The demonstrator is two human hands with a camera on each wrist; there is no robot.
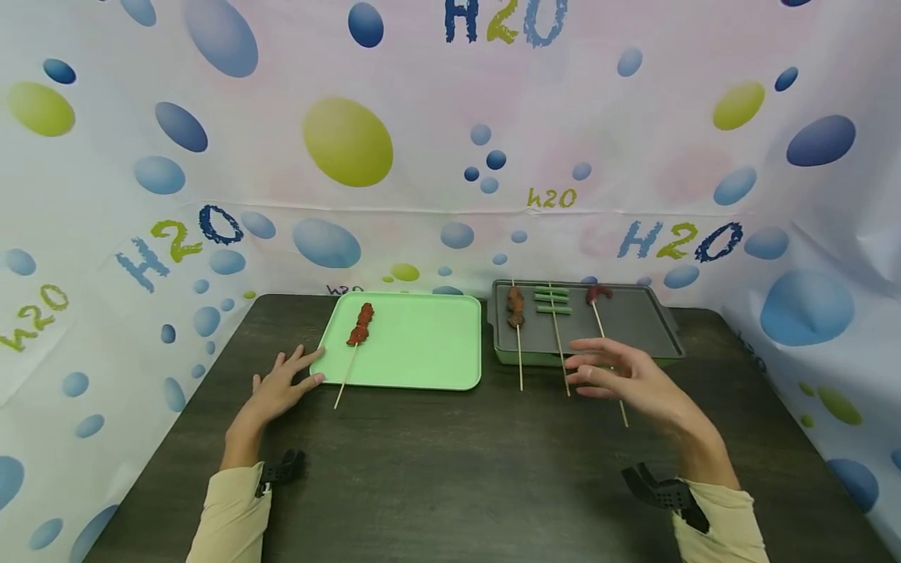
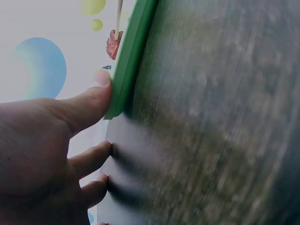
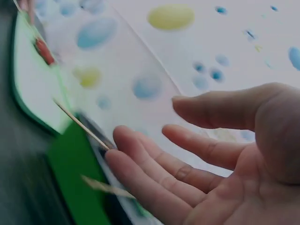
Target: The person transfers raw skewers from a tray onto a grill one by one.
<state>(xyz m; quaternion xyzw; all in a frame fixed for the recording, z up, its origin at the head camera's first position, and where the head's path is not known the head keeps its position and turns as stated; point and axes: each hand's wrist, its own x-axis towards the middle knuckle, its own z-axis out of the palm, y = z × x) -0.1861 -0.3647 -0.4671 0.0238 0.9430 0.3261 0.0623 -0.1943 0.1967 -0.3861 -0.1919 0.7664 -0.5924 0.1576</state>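
Note:
At the left edge of the light green tray [image 1: 422, 344], my left hand [image 1: 278, 389] has its thumb against the tray's side, and its other fingers reach down to the table. A skewer of red meat chunks [image 1: 360, 324] lies on that tray, its stick over the near rim. My right hand [image 1: 626, 379], fingers loosely bent and holding nothing, is over the near edge of the grey grill pan [image 1: 640, 313]. On the pan lie a skewer of brown meat [image 1: 516, 306], a skewer of green pieces [image 1: 553, 299] and a skewer with a curved red piece [image 1: 598, 292].
The dark wooden table [image 1: 450, 469] stretches toward me in front of the tray and pan. A white sheet with coloured dots [image 1: 422, 117] hangs behind and at both sides. Skewer sticks stick out past the pan's near edge.

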